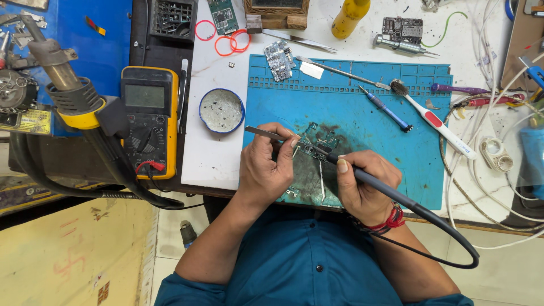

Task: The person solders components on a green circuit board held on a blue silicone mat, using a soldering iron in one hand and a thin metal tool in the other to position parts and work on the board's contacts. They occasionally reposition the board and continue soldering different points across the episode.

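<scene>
At nine o'clock from the work, a yellow multimeter (150, 113) lay on the dark bench edge, with a hot-air gun (68, 90) resting just beyond it at the far left. A round blue-rimmed tin (221, 110) sat between the meter and the blue work mat (419, 164).

The left hand (265, 170) was closed around metal tweezers (266, 134), whose handle pointed toward ten o'clock while the tips reached to the green circuit board (317, 141) near the mat's middle. The right hand (362, 184) gripped a soldering iron (362, 175) like a pen, its tip touching the board at about eleven o'clock from the knuckles and its black cable looping away toward four o'clock.

By the look of it, soldering on the board was under way, the tweezers steadying a part or the board itself; which one could not be told. The next move would call for a steady tweezer hold and a brief, exact touch of the tip.

The board looked small, crowded with tiny parts, and lay on a dark scorched patch of mat. At two o'clock lay a blue screwdriver (388, 110) and a white toothbrush (436, 124).
</scene>
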